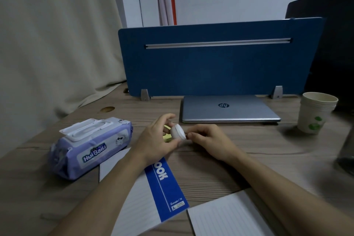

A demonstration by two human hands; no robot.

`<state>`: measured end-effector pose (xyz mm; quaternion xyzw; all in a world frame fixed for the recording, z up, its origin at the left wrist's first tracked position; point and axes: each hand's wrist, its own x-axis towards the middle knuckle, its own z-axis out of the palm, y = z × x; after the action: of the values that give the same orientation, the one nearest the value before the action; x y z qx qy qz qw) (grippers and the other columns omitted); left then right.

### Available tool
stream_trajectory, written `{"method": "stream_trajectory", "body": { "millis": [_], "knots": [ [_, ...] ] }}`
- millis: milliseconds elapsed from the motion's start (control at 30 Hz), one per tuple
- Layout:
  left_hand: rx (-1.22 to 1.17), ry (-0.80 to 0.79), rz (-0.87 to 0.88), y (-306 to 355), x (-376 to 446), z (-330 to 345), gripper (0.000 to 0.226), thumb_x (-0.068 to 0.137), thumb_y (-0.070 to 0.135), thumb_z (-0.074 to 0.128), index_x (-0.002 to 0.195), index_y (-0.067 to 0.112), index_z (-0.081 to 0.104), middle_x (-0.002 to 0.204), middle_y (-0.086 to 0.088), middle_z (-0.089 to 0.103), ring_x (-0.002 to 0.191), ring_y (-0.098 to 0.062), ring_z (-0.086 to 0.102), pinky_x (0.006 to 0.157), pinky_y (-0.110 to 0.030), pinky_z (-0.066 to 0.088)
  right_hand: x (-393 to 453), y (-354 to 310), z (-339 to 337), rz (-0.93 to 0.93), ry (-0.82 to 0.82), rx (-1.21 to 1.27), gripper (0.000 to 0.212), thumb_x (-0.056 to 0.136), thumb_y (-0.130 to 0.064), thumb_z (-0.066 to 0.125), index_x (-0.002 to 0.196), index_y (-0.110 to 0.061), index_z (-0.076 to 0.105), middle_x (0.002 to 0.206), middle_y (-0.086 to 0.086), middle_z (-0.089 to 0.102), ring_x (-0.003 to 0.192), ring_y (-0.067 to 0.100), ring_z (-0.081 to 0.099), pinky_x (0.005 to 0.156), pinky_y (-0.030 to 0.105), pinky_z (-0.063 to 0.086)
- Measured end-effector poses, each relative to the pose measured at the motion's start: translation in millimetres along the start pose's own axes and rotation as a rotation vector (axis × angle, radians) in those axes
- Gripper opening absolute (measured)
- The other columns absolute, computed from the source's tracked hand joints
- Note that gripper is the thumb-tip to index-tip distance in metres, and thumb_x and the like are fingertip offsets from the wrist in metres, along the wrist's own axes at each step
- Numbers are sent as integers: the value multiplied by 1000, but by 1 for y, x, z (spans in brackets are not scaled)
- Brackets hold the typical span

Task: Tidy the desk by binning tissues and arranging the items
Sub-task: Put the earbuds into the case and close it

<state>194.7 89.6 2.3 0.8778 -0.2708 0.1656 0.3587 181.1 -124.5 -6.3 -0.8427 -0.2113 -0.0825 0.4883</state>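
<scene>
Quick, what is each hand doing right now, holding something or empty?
Left hand: grips a small white round object, fingers curled round it.
Right hand: pinches the edge of the same object with its fingertips.

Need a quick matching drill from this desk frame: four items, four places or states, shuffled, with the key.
Items:
1. laptop
2. wipes pack
3. paper cups
4. small white round object

Places or states:
A. stacked, at the desk's right side
B. held between the left hand and the right hand
C. closed, in front of the blue divider
D. lying at the left, its top flap open

Pairs: 1-C, 2-D, 3-A, 4-B
</scene>
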Motion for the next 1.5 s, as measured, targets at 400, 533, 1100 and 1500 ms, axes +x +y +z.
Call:
{"method": "stream_trajectory", "body": {
  "millis": [400,533,1100,1500],
  "knots": [
    [-39,9,135,15,-4,2,63,75,28,78,130,33,48,113,16,59,100,7,58,80,-4,44,-2,-9,1,98,34,136,25,95,-39,57,95,-21,75,81,-8,73,75,0,63,67,15,45],
    [-10,3,169,16,-5,2,60,76,30,78,129,29,50,117,13,60,101,-1,61,80,-13,51,-3,-11,1,124,19,194,25,95,-35,58,102,-18,75,91,3,75,81,6,65,74,22,49],
    [-126,-67,127,11,-3,4,43,78,25,80,117,24,61,115,12,57,103,-2,62,88,-20,53,-1,-6,-5,201,188,201,31,96,-3,35,104,-6,65,83,11,72,63,22,71,62,37,58],
    [-69,-180,95,-3,1,2,14,84,22,74,98,24,71,95,14,70,89,1,66,79,-13,50,2,5,-10,129,298,3,26,91,-4,53,103,-18,71,91,-1,73,75,14,70,71,32,59]
  ]
}}
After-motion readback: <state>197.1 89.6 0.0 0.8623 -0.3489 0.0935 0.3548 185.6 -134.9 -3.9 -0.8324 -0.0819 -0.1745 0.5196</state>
